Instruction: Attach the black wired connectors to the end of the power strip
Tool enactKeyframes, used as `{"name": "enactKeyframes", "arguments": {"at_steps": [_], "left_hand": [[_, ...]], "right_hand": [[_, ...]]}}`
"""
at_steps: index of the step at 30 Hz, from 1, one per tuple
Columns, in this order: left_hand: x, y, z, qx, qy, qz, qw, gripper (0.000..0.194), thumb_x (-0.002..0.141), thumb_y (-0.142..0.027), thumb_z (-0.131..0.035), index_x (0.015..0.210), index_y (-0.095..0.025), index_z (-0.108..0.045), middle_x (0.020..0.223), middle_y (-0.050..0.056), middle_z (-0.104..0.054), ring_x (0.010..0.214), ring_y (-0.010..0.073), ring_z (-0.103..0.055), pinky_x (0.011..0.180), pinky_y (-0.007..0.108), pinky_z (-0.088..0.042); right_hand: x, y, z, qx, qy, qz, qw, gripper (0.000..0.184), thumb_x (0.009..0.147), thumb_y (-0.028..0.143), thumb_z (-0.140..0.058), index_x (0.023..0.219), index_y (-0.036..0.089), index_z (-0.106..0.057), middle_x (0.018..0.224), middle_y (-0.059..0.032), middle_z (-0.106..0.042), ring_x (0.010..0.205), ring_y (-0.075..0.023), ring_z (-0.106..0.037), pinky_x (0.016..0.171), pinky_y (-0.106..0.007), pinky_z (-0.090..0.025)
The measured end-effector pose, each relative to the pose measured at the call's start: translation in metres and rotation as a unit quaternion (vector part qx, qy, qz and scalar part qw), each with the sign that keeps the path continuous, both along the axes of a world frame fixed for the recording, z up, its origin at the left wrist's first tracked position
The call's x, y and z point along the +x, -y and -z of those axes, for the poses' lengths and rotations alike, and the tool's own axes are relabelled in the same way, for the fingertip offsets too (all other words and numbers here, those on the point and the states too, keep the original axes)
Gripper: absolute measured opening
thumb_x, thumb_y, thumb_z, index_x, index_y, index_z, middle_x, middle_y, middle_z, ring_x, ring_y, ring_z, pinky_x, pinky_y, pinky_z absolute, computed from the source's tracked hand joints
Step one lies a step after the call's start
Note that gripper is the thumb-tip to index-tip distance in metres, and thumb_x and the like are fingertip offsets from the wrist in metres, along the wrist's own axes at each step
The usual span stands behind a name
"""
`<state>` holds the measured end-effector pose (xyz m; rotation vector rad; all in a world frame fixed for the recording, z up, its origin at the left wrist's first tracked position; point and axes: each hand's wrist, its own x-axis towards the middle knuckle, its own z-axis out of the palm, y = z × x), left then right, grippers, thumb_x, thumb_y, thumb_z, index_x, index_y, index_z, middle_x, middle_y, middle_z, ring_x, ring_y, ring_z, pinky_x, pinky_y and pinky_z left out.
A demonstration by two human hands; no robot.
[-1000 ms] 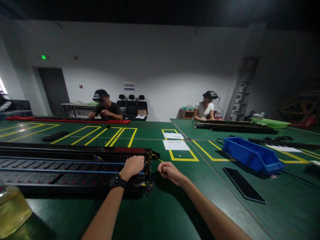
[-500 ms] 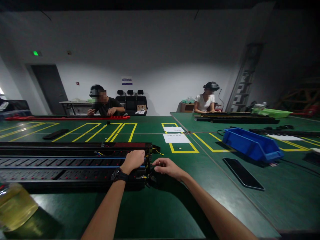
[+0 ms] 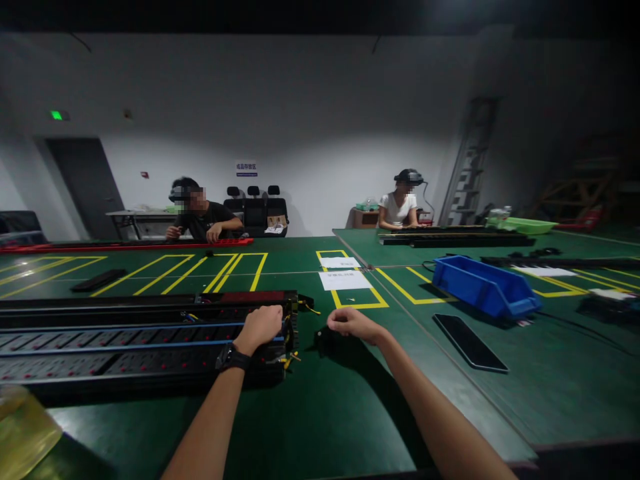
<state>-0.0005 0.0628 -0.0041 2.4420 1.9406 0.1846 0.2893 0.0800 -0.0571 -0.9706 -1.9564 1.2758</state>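
Observation:
A long black housing (image 3: pixel 150 365) with blue strips, red dots and rows of dark modules lies across the left of the table. My left hand (image 3: pixel 261 327), with a dark watch at the wrist, is closed over its right end; the fingertips are hidden. Yellow wire ends (image 3: pixel 291 359) stick out of that end. Just to the right, my right hand (image 3: pixel 353 325) is closed in a pinch above the tabletop. A small black part (image 3: pixel 325 340) hangs at its fingertips, apart from the housing; its exact kind is too dark to make out.
A blue bin (image 3: pixel 485 290) and a dark phone (image 3: pixel 470 343) lie to the right. White paper sheets (image 3: pixel 345 281) sit beyond my hands. A container of yellow liquid (image 3: pixel 25 433) stands at the lower left. Two people work across the green table.
My right hand went in to the housing's end, then drew back right with the small black part that hung there. My left hand stays on the housing. The view shifted slightly.

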Motion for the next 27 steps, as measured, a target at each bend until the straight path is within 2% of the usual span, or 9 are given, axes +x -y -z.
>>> {"name": "enactKeyframes", "arguments": {"at_steps": [4,8,11,15,17,19,23,25,27], "left_hand": [[-0.002,-0.003,0.002,-0.001,0.005,0.004,1.0,0.036,0.099,-0.028,-0.032,0.099,-0.025,-0.068,0.11,0.011,-0.076,0.102,0.0316,-0.073,0.086,0.043,-0.054],[-0.002,-0.004,0.003,-0.002,0.005,0.004,1.0,0.039,0.099,-0.027,-0.029,0.099,-0.025,-0.068,0.11,0.011,-0.076,0.1,0.0321,-0.073,0.085,0.043,-0.054],[-0.002,-0.003,0.002,-0.003,0.001,0.004,1.0,0.04,0.099,-0.029,-0.028,0.099,-0.025,-0.068,0.111,0.012,-0.076,0.101,0.0326,-0.073,0.085,0.044,-0.054],[-0.001,-0.001,0.0,-0.008,-0.003,0.0,1.0,0.041,0.1,-0.03,-0.027,0.099,-0.025,-0.068,0.11,0.013,-0.076,0.102,0.0333,-0.072,0.084,0.045,-0.054],[0.0,-0.001,-0.001,-0.011,-0.001,0.002,1.0,0.041,0.099,-0.028,-0.028,0.099,-0.025,-0.068,0.11,0.012,-0.076,0.101,0.0324,-0.072,0.084,0.044,-0.054],[0.001,-0.001,-0.001,-0.015,0.0,0.002,1.0,0.04,0.099,-0.027,-0.029,0.1,-0.025,-0.069,0.11,0.012,-0.076,0.101,0.0319,-0.073,0.085,0.044,-0.054],[0.001,-0.002,0.0,-0.005,-0.003,-0.003,1.0,0.041,0.099,-0.029,-0.029,0.101,-0.025,-0.07,0.111,0.014,-0.076,0.101,0.0325,-0.073,0.085,0.044,-0.054],[0.001,-0.002,0.0,-0.001,-0.006,-0.003,1.0,0.04,0.099,-0.029,-0.029,0.102,-0.025,-0.069,0.112,0.013,-0.076,0.101,0.0322,-0.073,0.085,0.044,-0.054],[0.001,-0.001,0.0,-0.001,-0.01,-0.004,1.0,0.039,0.099,-0.027,-0.03,0.102,-0.025,-0.069,0.111,0.013,-0.076,0.101,0.0318,-0.073,0.085,0.043,-0.054]], "right_hand": [[0.053,-0.018,0.008,0.045,0.08,0.233,0.968,0.032,0.082,0.044,-0.065,0.08,0.013,-0.071,0.068,-0.0029,-0.061,0.06,-0.0139,-0.051,0.058,-0.026,-0.037],[0.087,-0.019,0.021,0.072,0.207,0.472,0.854,0.026,0.085,0.034,-0.061,0.08,0.014,-0.076,0.076,-0.0122,-0.069,0.07,-0.0215,-0.061,0.062,-0.03,-0.038],[0.094,-0.01,0.022,0.073,0.27,0.53,0.801,0.031,0.089,0.036,-0.059,0.086,0.013,-0.079,0.084,-0.0205,-0.071,0.075,-0.026,-0.066,0.062,-0.033,-0.039],[0.084,-0.002,0.009,0.06,0.333,0.534,0.775,0.032,0.092,0.035,-0.057,0.097,0.013,-0.08,0.095,-0.0229,-0.072,0.083,-0.0284,-0.068,0.067,-0.033,-0.042],[0.072,-0.001,0.0,0.084,0.338,0.516,0.783,0.03,0.092,0.035,-0.056,0.099,0.016,-0.079,0.093,-0.0185,-0.073,0.083,-0.0268,-0.068,0.068,-0.031,-0.043],[0.055,0.001,-0.01,0.141,0.3,0.444,0.832,0.03,0.093,0.037,-0.056,0.097,0.017,-0.078,0.084,-0.0125,-0.072,0.077,-0.0232,-0.066,0.066,-0.029,-0.042],[0.003,0.016,-0.021,0.191,0.142,0.133,0.962,0.033,0.092,0.043,-0.06,0.091,0.016,-0.077,0.078,-0.005,-0.07,0.069,-0.0163,-0.06,0.062,-0.025,-0.042],[-0.025,0.031,-0.023,0.187,0.104,0.021,0.977,0.031,0.087,0.041,-0.069,0.106,0.018,-0.076,0.089,-0.0042,-0.07,0.075,-0.0154,-0.061,0.066,-0.025,-0.046],[-0.047,0.047,-0.023,0.204,0.093,-0.034,0.974,0.043,0.082,0.034,-0.076,0.123,0.022,-0.07,0.107,-0.0057,-0.067,0.089,-0.0171,-0.062,0.072,-0.026,-0.05]]}}
